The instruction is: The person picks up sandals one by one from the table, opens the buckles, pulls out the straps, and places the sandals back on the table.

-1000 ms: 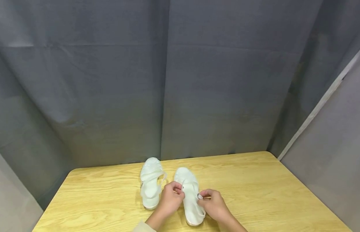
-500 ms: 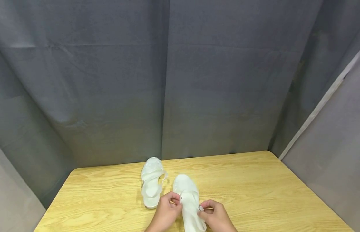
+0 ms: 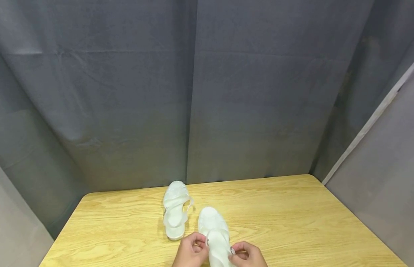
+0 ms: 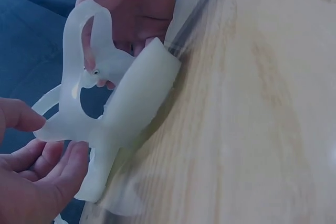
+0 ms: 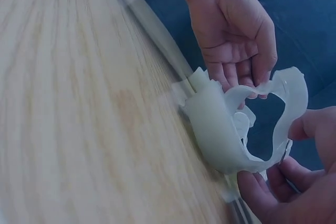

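Pinching lightly and evenly should suit the likely soft straps (image 4: 72,66): the left hand (image 3: 190,250) grips one side, the right hand (image 3: 249,256) the other by the metal buckle (image 3: 232,251), with the nearer white jelly sandal (image 3: 212,223) at the wooden table's (image 3: 293,218) near edge.

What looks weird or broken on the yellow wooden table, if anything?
Nothing looks broken or spilled. The pair is just uneven: one white, rubbery-looking, strappy sandal sits farther back than the matching white sandal, which the left hand and right hand pinch.
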{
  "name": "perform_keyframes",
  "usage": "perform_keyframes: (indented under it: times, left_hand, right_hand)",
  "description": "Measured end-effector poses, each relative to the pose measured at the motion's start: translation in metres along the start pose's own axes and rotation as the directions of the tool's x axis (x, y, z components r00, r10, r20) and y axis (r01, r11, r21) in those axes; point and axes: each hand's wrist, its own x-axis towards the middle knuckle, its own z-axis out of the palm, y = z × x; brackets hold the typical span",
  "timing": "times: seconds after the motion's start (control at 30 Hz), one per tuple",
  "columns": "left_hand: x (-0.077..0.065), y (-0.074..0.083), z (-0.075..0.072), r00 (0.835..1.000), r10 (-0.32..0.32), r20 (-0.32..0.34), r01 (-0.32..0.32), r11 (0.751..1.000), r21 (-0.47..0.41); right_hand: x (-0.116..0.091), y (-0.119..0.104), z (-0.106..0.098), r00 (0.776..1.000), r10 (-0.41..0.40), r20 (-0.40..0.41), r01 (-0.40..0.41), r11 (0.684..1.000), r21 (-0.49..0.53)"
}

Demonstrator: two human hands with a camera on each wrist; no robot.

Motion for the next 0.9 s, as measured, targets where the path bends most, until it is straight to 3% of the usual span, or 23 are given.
perform_keyframes:
  times: [0.23,0.4,0.53,0.63,0.77,0.83,0.9]
  left_hand:
    - [-0.001,-0.003,0.002,1.000,0.016,-0.004,-0.016,1.000,0.018]
    - [-0.001,0.003,0.005,0.999,0.026,-0.031,-0.022,0.991,0.132]
    - [-0.003,0.015,0.010,0.991,0.095,-0.093,-0.067,0.961,0.270]
    - [-0.002,0.024,0.013,0.978,0.185,-0.099,-0.141,0.929,0.341]
    - [0.001,0.031,0.017,0.964,0.267,-0.004,-0.247,0.897,0.368]
    - [0.002,0.032,0.019,0.967,0.248,0.058,-0.251,0.886,0.391]
    - [0.004,0.032,0.021,0.976,0.187,0.110,-0.217,0.874,0.435]
  right_hand:
    - [-0.001,0.005,0.002,1.000,-0.005,0.025,0.004,0.999,0.038]
    - [-0.002,0.007,0.002,0.998,-0.026,0.050,0.024,0.998,0.057]
    - [-0.003,0.009,-0.001,0.996,-0.057,0.068,0.052,0.996,0.072]
    - [-0.002,0.011,-0.004,0.995,-0.062,0.072,0.055,0.995,0.086]
    - [0.000,0.017,-0.009,0.995,-0.048,0.082,0.039,0.994,0.102]
    - [0.001,0.021,-0.010,0.994,-0.043,0.100,0.033,0.994,0.105]
    - [0.002,0.025,-0.011,0.992,-0.037,0.123,0.024,0.994,0.104]
